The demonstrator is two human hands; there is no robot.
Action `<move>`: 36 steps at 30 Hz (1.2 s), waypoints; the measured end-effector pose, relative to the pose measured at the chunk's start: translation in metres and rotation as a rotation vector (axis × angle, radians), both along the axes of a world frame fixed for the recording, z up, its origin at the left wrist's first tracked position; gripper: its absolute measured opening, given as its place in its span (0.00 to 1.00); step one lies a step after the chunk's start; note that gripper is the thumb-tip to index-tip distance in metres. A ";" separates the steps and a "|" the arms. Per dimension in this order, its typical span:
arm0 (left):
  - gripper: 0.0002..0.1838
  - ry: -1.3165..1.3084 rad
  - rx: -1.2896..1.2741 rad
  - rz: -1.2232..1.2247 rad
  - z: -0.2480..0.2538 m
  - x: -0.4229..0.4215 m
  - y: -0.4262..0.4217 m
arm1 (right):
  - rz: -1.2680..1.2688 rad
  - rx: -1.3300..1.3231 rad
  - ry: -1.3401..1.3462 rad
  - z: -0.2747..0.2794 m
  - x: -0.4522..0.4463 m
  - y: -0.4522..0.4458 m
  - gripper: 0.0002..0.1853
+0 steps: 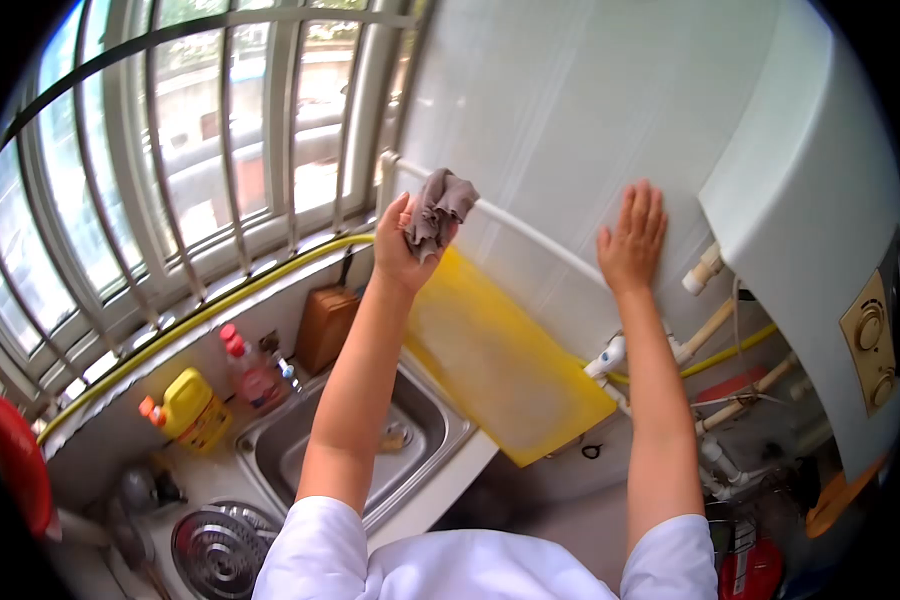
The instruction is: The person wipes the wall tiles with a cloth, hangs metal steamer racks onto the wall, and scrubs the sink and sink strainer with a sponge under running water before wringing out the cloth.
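Observation:
A crumpled grey-brown cloth (440,212) is gripped in my left hand (403,248), held up in front of the pale wall panel (560,110). My right hand (634,238) is raised with its fingers stretched out and nothing in it. It lies flat against, or very near, the same panel; contact is hard to tell from here. A white pipe (540,238) runs slanting across the panel between my two hands. Below the left hand hangs or leans a yellow-edged board (500,360).
Under my left arm is a steel sink (425,465). A yellow bottle (192,412), a pink bottle (253,372) and a brown block (326,325) stand along the ledge. Window bars (225,140) are at left. A water heater (820,190) with pipes juts out at right.

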State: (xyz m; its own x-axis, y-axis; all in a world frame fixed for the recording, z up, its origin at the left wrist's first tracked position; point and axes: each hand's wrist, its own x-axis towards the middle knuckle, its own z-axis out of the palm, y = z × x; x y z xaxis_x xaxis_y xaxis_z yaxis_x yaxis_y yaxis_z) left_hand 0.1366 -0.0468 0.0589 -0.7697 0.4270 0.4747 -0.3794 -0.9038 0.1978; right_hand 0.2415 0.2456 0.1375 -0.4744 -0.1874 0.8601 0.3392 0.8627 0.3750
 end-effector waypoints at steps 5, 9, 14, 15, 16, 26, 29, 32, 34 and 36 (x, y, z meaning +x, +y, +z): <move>0.28 0.157 -0.162 0.174 -0.053 0.055 -0.035 | 0.132 -0.148 -0.021 -0.025 0.010 -0.042 0.25; 0.22 -0.174 -0.442 0.401 -0.110 0.132 -0.050 | 0.798 -1.072 -0.583 -0.085 0.038 -0.123 0.18; 0.15 0.133 -1.352 0.969 -0.203 0.226 -0.090 | 0.801 -1.245 -1.161 -0.244 0.054 -0.181 0.25; 0.15 -0.186 -1.287 0.571 -0.186 0.250 -0.107 | 0.753 -0.832 -1.208 -0.280 0.055 -0.182 0.29; 0.15 -0.021 -1.448 0.820 -0.204 0.266 -0.116 | 0.863 -0.923 -1.291 -0.295 0.067 -0.201 0.32; 0.15 -0.142 -1.916 1.174 -0.308 0.405 -0.199 | 0.862 -1.930 -2.214 -0.413 0.171 -0.316 0.21; 0.17 -0.602 -1.914 1.507 -0.327 0.448 -0.246 | 0.897 -1.204 -2.310 -0.428 0.183 -0.337 0.18; 0.26 -1.124 -2.203 1.643 -0.364 0.500 -0.307 | 1.004 -0.900 -2.086 -0.414 0.183 -0.354 0.19; 0.33 -1.503 -2.252 1.549 -0.379 0.522 -0.337 | 1.076 -1.068 -2.061 -0.431 0.172 -0.364 0.22; 0.40 -1.747 -2.085 1.396 -0.384 0.530 -0.359 | 1.051 -1.079 -2.053 -0.431 0.167 -0.378 0.23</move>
